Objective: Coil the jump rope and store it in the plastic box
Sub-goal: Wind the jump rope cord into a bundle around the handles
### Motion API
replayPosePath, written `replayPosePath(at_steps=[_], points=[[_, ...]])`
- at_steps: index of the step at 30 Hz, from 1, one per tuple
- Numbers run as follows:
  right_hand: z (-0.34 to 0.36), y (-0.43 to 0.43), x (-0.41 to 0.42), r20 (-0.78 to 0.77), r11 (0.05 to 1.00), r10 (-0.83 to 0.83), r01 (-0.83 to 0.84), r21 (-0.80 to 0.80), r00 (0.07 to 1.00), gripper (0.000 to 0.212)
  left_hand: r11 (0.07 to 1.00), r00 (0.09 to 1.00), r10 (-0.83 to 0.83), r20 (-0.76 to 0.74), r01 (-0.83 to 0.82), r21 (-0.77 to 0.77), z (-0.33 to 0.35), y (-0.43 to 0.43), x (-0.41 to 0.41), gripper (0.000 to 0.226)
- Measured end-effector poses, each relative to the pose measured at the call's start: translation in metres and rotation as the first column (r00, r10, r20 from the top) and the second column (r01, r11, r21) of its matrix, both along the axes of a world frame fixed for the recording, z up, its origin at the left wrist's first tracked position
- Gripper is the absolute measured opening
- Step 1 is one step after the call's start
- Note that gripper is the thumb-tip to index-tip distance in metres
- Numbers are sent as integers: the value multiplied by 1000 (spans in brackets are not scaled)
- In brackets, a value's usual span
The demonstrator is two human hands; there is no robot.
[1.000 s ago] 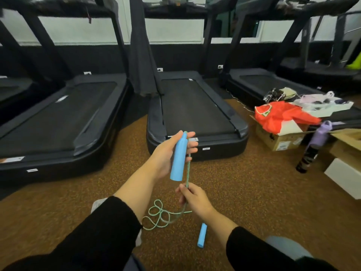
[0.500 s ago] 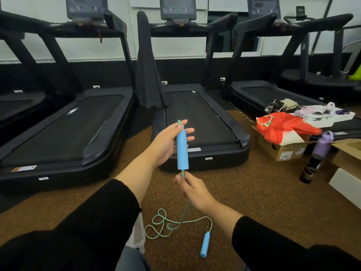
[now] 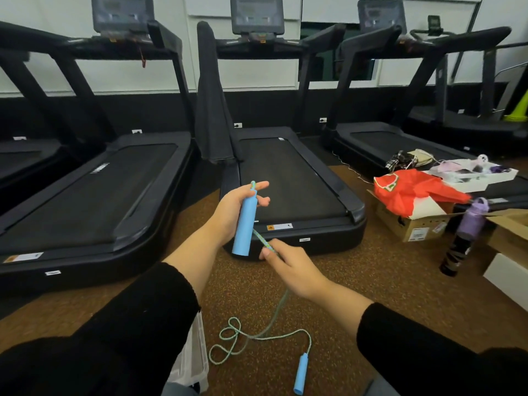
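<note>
A: From the head camera, what do we have in our hands?

B: Our left hand (image 3: 233, 208) is wrapped around one blue handle (image 3: 244, 226) of the jump rope (image 3: 258, 335), held nearly upright, with the index finger stretched out over its top end where the cord comes out. Our right hand (image 3: 291, 268) is pinched closed on the green cord just beside the handle's lower end.

A: And the rest of the rope?

B: From our right hand the cord drops to the brown speckled floor (image 3: 385, 284), lies there in a few loose loops, and ends at the second blue handle (image 3: 301, 373), which rests flat on the floor.

A: Where is the box?

B: The clear plastic box (image 3: 194, 358) sits low at the left, mostly hidden behind our left sleeve, just beside the loops. Beyond our hands stands the middle treadmill (image 3: 288, 178).
</note>
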State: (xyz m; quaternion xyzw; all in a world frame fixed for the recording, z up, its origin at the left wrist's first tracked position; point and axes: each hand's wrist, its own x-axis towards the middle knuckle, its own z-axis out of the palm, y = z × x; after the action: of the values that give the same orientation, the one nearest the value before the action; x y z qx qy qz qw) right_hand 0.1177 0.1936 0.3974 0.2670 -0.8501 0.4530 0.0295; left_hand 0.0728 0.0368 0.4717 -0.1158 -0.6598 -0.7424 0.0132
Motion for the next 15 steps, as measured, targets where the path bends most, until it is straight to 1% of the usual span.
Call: replayPosePath(at_steps=[4,7,10,12,15], points=[[28,3,-19,-103,986,69,-52,157,992,29,997,998,-14,-69,10,-72,-5,-10,-7,40],[50,5,-33,-145,966,119,-81,246,982,26,997,996,-76,-42,74,-36,-7,-11,-6,36],[70,7,-46,-166,923,163,-90,375,973,22,995,994,-104,-15,104,7,-9,-14,-7,36],[83,7,-52,-178,883,199,-97,459,964,20,992,992,-128,-6,128,-12,-11,-16,-7,35],[104,5,-60,-179,843,243,-116,524,953,18,990,992,-127,-11,127,-60,-13,-15,-6,34]])
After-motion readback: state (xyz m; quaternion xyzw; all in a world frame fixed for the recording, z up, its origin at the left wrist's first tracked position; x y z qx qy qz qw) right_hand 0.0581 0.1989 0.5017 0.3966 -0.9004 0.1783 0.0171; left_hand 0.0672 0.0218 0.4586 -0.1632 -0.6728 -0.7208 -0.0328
